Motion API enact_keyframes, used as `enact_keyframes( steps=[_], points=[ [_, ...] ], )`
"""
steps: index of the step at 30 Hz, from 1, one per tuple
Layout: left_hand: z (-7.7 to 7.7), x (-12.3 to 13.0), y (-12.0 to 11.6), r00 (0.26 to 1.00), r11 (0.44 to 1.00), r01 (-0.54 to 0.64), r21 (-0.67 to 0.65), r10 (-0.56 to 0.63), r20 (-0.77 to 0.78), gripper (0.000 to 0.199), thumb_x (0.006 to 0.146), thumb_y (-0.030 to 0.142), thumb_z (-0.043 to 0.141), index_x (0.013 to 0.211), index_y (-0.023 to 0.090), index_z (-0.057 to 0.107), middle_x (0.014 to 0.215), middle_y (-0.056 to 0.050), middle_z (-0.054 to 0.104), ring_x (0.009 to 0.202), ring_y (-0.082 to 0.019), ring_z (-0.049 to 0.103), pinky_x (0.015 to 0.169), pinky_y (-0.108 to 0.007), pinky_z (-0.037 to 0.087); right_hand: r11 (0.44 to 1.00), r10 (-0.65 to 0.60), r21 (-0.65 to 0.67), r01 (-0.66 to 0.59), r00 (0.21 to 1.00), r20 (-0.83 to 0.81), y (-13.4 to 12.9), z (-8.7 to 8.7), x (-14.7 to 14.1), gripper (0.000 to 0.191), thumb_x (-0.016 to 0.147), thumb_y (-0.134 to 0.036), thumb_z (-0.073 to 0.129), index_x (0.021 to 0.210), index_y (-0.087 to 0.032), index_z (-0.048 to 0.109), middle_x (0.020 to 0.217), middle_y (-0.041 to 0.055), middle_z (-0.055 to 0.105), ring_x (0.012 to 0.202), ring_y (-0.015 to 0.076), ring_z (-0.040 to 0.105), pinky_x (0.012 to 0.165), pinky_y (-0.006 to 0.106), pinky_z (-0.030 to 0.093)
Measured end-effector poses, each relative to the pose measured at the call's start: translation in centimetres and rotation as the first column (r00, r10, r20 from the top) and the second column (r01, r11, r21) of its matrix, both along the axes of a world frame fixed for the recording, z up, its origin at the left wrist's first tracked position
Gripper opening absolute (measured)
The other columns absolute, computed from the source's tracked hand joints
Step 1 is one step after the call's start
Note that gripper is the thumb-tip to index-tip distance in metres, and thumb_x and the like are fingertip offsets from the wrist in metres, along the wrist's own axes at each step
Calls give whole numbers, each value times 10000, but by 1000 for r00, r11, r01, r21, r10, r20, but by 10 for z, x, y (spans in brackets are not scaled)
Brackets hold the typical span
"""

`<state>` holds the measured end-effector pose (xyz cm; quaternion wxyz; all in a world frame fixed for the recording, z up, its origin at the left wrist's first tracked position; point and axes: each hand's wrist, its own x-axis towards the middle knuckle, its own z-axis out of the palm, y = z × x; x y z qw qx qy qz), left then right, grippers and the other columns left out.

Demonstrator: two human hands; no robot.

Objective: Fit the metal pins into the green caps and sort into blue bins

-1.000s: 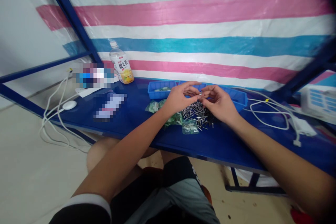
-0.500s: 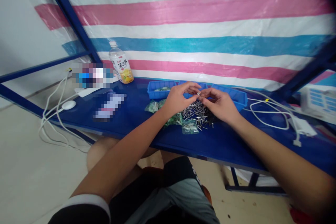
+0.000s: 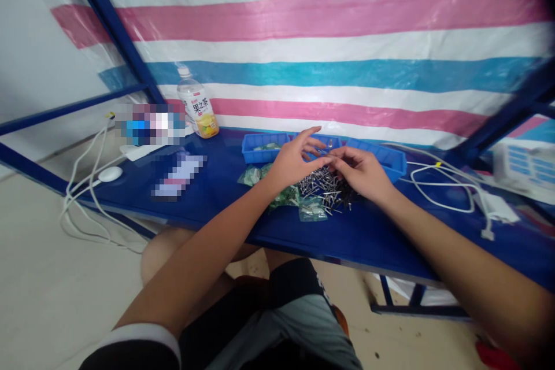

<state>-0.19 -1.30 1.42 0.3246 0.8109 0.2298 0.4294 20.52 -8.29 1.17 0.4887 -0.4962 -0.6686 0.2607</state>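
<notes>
My left hand [image 3: 295,157] hovers over the near side of the blue bins, its fingers spread and its thumb reaching to my right fingertips. My right hand [image 3: 361,170] is closed in a pinch on a small screw-like metal piece [image 3: 330,143], whose shiny end shows above the fingers; the rest is hidden. Below both hands lies a pile of silver screw-like pieces [image 3: 326,189], with darker ones [image 3: 344,192] at its right side, partly under my right hand. Small clear-green plastic bags [image 3: 313,209] lie along the pile's left and front.
Behind the hands stand a blue bin [image 3: 260,155] with bags in it and another blue bin [image 3: 392,165]. A drink bottle [image 3: 198,105] stands at the back left of the blue table [image 3: 225,196]. White cables [image 3: 451,185] and an adapter [image 3: 498,208] lie right.
My left fingers have spread and lifted away from my right fingertips. The metal piece now stands up above my right fingers. The view has shifted slightly.
</notes>
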Motion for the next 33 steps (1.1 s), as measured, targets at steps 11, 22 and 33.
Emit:
enact_keyframes(
  steps=[11,22,33],
  points=[
    [-2,-6,1,896,942,-27,334,171,-410,225,1020,278,595,1181,191,727,1192,-102,778,1107,-252,728,973,-421,574,988,-83,-143,52,973,-216,14,-1,8,390,907,-619,773,991,-240,732,729,3,654,534,128,538,458,264,369],
    [0,-8,2,925,937,-188,296,270,-268,464,1037,170,486,1499,209,493,1194,-93,770,1043,-241,745,964,-406,585,990,-108,125,60,901,421,7,2,11,249,983,-459,675,907,-232,742,824,56,743,691,218,666,675,364,515],
    [2,-8,-3,915,947,-177,269,259,-310,463,1027,189,512,1490,213,510,1195,-86,775,1007,-233,745,929,-398,587,958,-19,207,-196,681,732,7,-6,8,147,979,-230,628,1020,-224,768,954,89,749,939,301,673,892,442,539]
  ],
)
